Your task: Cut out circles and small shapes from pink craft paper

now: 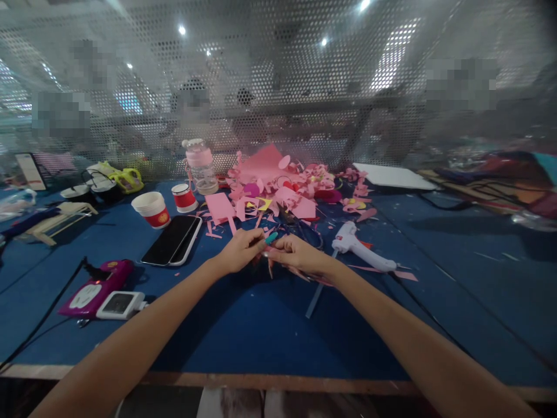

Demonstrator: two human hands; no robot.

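Observation:
My left hand (241,251) and my right hand (300,255) meet above the front middle of the table, fingertips pinched together. Between them a small teal piece (271,238) sticks up; whether it is held or is part of a fingertip I cannot make out. Thin pinkish strips (300,274) show below my right hand, partly hidden by it. Just beyond the hands lies a heap of pink paper scraps (270,168). A white hot glue gun (363,247) rests on its side to the right of my right hand.
Left of my hands lies a phone (172,239). Behind it stand paper cups (151,210) and a clear bottle (201,168). A purple pouch-like device (98,290) with a cable sits at the front left. A white board (394,176) is on the blue table (243,337) at the back right.

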